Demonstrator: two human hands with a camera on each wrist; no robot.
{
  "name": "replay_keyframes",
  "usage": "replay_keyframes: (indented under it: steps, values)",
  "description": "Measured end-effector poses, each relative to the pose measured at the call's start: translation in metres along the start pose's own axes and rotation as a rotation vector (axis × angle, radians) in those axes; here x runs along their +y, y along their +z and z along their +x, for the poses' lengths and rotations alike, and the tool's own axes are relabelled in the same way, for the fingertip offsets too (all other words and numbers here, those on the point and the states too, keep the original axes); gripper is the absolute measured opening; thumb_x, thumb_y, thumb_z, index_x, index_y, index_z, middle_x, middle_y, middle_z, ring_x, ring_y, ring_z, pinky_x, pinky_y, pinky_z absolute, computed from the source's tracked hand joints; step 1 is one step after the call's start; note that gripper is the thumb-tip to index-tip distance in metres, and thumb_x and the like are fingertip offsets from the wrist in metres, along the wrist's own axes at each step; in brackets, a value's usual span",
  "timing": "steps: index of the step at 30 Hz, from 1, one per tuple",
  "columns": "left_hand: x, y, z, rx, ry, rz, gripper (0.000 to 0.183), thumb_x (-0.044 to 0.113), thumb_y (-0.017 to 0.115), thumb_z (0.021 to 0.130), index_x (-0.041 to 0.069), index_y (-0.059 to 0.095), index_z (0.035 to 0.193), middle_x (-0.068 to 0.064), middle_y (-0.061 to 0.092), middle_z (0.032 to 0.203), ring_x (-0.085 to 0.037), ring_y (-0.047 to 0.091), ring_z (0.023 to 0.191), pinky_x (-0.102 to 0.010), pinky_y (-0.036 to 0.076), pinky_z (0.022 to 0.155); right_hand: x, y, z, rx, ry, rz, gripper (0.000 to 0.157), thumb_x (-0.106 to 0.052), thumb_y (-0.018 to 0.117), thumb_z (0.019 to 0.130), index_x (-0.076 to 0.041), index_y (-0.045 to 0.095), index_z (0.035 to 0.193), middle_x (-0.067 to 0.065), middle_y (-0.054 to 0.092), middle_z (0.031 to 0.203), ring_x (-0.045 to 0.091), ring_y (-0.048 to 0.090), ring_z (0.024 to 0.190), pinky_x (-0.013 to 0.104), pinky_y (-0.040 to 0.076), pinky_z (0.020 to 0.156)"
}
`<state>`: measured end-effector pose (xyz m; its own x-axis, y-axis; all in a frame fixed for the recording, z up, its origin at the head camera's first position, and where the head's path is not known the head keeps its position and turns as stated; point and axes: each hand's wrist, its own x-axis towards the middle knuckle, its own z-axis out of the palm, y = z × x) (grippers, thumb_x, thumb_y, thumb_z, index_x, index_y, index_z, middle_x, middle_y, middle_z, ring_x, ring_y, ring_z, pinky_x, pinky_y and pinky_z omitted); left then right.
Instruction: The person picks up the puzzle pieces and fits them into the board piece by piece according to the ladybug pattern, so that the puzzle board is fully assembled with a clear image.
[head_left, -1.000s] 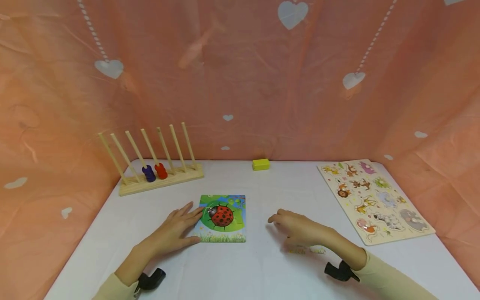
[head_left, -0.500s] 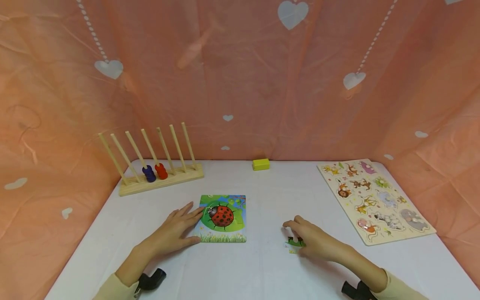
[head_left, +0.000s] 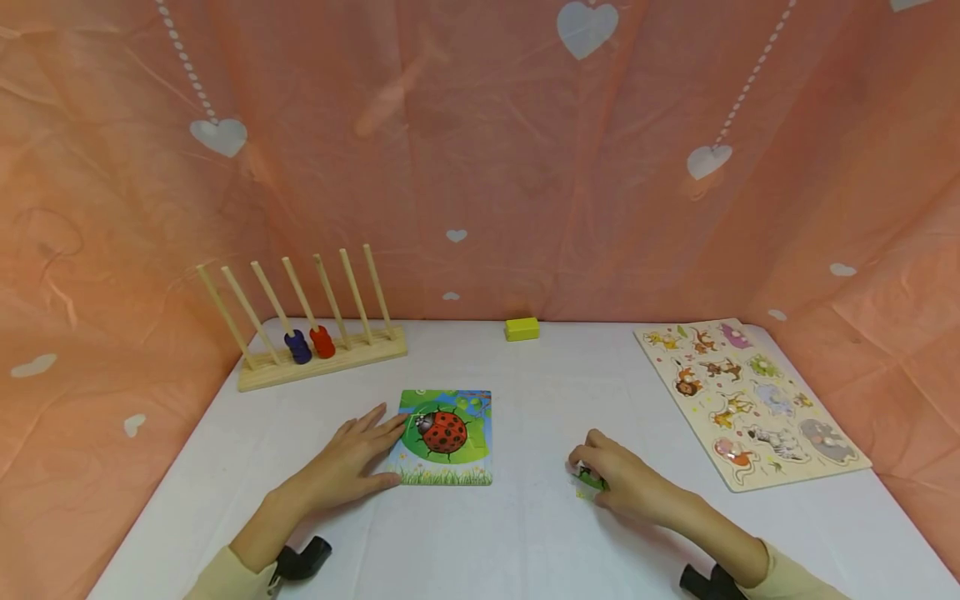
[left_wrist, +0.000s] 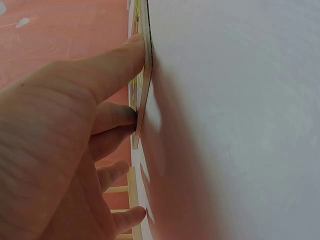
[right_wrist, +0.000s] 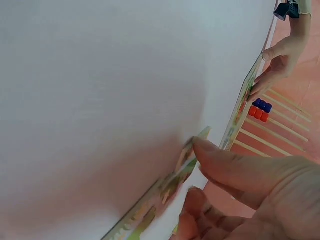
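A square ladybug puzzle (head_left: 444,442) with a green and blue picture lies left of the table's middle. My left hand (head_left: 348,462) rests on its left side, fingers spread, two fingertips on the picture and the thumb at the lower left corner. In the left wrist view, the thumb (left_wrist: 120,65) presses the board's edge. My right hand (head_left: 633,483) is low over the table to the right, pinching a small green puzzle piece (head_left: 592,478) between thumb and fingers. The right wrist view shows flat printed pieces (right_wrist: 150,210) under those fingers, partly hidden by the hand.
A wooden peg rack (head_left: 322,362) with blue and red beads stands at the back left. A yellow block (head_left: 522,329) sits at the back edge. An animal peg puzzle board (head_left: 750,408) lies on the right. A pink heart-patterned cloth (head_left: 480,167) encloses the table.
My right hand has moved right and toward me, away from the ladybug puzzle, and its fingers have closed on a piece, which now tilts. My left hand stays put.
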<state>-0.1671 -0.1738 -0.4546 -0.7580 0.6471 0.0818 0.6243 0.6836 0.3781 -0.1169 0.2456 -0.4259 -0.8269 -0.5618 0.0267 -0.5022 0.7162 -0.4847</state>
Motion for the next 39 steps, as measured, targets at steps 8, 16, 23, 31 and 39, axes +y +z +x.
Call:
replay_keyframes:
  steps: [8,16,23,31,39]
  values:
    - [0.002,-0.001,0.001,0.003,-0.001,-0.006,0.071,0.041,0.071,0.091,-0.003,0.052,0.142,-0.014,0.042,0.155,-0.045,0.022,0.146,-0.071,0.024,0.106,-0.001,-0.001,-0.002,0.036,0.073,-0.179,0.050,-0.003,0.091,0.062,-0.009,0.065,0.105,-0.007,0.049,0.082,0.012,0.045,0.077,0.030,0.038,0.065]
    - [0.004,-0.002,0.002,-0.004,-0.002,-0.018,0.071,0.042,0.071,0.091,-0.003,0.052,0.142,-0.014,0.041,0.155,-0.046,0.022,0.146,-0.071,0.024,0.107,0.000,-0.001,-0.002,0.051,0.070,-0.189,0.049,-0.005,0.092,0.060,-0.010,0.064,0.100,-0.008,0.050,0.081,0.011,0.047,0.076,0.030,0.038,0.065]
    - [0.003,-0.002,0.002,-0.007,-0.002,-0.014,0.071,0.042,0.070,0.091,-0.003,0.051,0.143,-0.014,0.040,0.156,-0.046,0.021,0.146,-0.071,0.024,0.107,-0.002,-0.004,-0.001,0.016,0.040,-0.091,0.037,0.000,0.088,0.066,-0.012,0.064,0.092,-0.010,0.047,0.081,0.004,0.047,0.069,0.024,0.040,0.058]
    - [0.003,-0.002,0.002,-0.004,-0.001,-0.014,0.071,0.042,0.071,0.091,-0.003,0.051,0.142,-0.014,0.040,0.156,-0.046,0.022,0.146,-0.071,0.024,0.107,-0.006,-0.003,0.013,-0.069,-0.013,-0.020,0.025,0.002,0.076,0.081,-0.016,0.059,0.081,-0.013,0.044,0.067,0.003,0.038,0.063,0.024,0.032,0.056]
    - [0.002,-0.001,0.001,-0.005,-0.001,-0.015,0.071,0.040,0.072,0.090,-0.003,0.051,0.143,-0.014,0.039,0.156,-0.046,0.021,0.146,-0.070,0.024,0.107,-0.024,0.011,0.047,-0.094,-0.086,0.012,0.014,-0.003,0.073,0.087,-0.013,0.064,0.091,-0.014,0.052,0.072,0.002,0.042,0.064,0.022,0.037,0.057]
